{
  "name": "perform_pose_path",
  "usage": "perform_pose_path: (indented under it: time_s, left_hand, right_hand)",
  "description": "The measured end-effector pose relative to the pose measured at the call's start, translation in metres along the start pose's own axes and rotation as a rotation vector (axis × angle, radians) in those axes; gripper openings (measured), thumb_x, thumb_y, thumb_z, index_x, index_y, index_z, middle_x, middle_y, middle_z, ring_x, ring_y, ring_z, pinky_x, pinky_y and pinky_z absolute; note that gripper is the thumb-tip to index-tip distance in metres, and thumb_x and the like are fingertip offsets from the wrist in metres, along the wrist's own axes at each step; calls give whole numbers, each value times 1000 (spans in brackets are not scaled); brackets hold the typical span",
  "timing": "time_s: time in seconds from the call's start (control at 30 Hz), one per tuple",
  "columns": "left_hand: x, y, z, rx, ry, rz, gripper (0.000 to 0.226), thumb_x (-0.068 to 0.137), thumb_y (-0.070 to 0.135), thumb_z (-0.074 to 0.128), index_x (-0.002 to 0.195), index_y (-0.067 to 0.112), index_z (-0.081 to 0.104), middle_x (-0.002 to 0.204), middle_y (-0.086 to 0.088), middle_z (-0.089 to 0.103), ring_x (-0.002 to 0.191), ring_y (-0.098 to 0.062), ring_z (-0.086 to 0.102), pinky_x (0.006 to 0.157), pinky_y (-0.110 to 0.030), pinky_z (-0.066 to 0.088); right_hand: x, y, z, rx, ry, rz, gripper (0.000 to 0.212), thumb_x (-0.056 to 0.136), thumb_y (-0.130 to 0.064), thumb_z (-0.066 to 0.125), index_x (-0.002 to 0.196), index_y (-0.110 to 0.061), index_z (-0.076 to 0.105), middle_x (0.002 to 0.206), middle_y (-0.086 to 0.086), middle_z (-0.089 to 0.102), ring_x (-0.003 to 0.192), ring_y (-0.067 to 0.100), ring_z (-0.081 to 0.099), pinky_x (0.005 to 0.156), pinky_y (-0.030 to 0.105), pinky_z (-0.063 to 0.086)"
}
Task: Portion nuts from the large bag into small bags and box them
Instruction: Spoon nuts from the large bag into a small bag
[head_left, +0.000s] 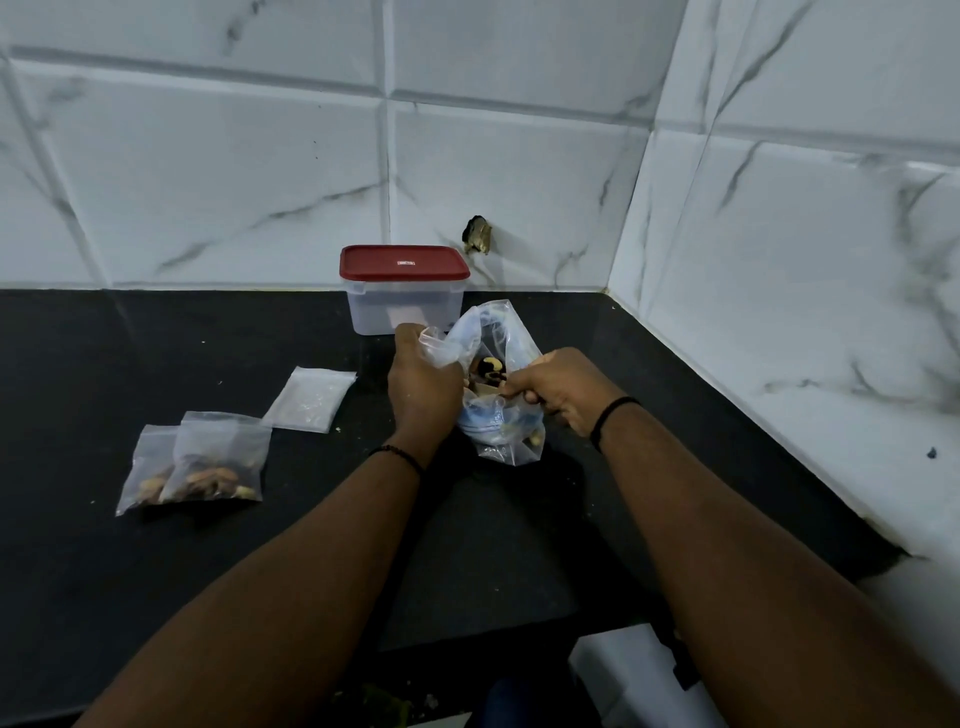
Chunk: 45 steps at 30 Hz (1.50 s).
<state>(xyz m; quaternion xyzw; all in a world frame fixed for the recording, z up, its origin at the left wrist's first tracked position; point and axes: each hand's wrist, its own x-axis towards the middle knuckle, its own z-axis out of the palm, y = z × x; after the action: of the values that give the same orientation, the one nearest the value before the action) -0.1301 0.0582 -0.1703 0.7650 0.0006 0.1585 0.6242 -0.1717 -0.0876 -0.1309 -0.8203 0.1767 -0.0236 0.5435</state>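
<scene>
Black countertop (156, 571) in a tiled corner. On it: clear container w/ red lid (405, 291) at the back by the wall, large bag (501, 415) just in front, its base on the surface. Left of that a flat stack of empty small bags (310, 399), then two filled small bags (195, 462) overlapping, nearer the front edge.

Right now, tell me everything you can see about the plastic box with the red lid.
The plastic box is rectangular with rounded corners, cloudy translucent walls and a red lid seated flat on top, a small pale label at its centre. It stands upright on the black counter close to the tiled wall, just behind the large bag. Contents can't be made out. Neither hand touches it.
</scene>
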Motion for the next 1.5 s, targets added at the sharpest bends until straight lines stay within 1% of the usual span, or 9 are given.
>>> perform_pose_path:
  time_s: [0.13,0.37,0.77,0.93,1.0,1.27,1.33,1.43,1.5]
  left_hand:
    - [3,-3,-5,-42,-60,13,39,84,10,70,117,16,50,110,-4,61,95,-17,61,64,-20,44]
    - [7,-7,-14,-219,-171,33,40,78,7,77,107,17,52,98,1,63,91,-15,65,71,-26,55]
    - [12,-12,-17,-347,-250,56,37,80,8,80,103,20,53,108,-14,64,104,-33,65,85,-42,58]
    - [15,-13,-24,-243,-254,116,41,75,16,84,101,26,53,106,-8,65,101,-27,65,89,-49,57]
    - [15,-12,-27,-212,-258,145,44,73,22,85,104,22,54,105,-7,65,99,-26,66,87,-48,58]
    - [7,-6,-30,-72,-273,289,45,75,17,84,106,23,52,99,2,64,88,-11,63,71,-22,48]
    - [7,-5,-31,-74,-278,300,45,75,17,84,106,24,52,99,3,64,89,-10,64,72,-22,49]
    - [6,-4,-31,-63,-277,327,47,75,18,84,108,25,52,99,4,64,90,-12,64,73,-24,51]
    - [6,-4,-31,-32,-277,364,47,75,20,84,108,27,51,100,3,63,91,-14,64,74,-27,52]
  right_hand:
    - [-4,-2,-4,125,-47,42,14,82,-1,72,91,9,71,41,-2,47,26,2,24,28,14,17]
    - [3,4,-8,180,-116,112,12,78,-15,75,79,-2,75,50,-4,42,38,6,17,35,14,12]
    - [1,8,-15,230,-67,101,35,78,-14,76,105,7,72,51,-3,40,37,6,18,33,14,14]
    - [-9,-2,-30,198,-32,78,13,77,-15,76,83,-5,70,55,-1,39,38,7,18,34,15,13]
    - [-11,-8,-36,202,-23,67,16,76,-15,77,88,-6,70,56,-2,38,38,7,17,35,14,12]
    - [-26,-50,-41,144,-53,-8,21,79,-18,75,96,-6,74,55,-3,36,42,6,17,35,15,11]
    - [-30,-60,-37,82,-48,-37,18,79,-16,75,90,-2,77,54,-2,37,41,7,17,35,14,12]
    - [-31,-71,-27,-101,14,-140,16,75,-10,77,63,-4,68,52,1,44,36,8,23,34,14,19]
    - [-29,-78,-19,-298,76,-243,18,70,-12,80,67,0,66,56,5,53,36,9,36,38,17,30]
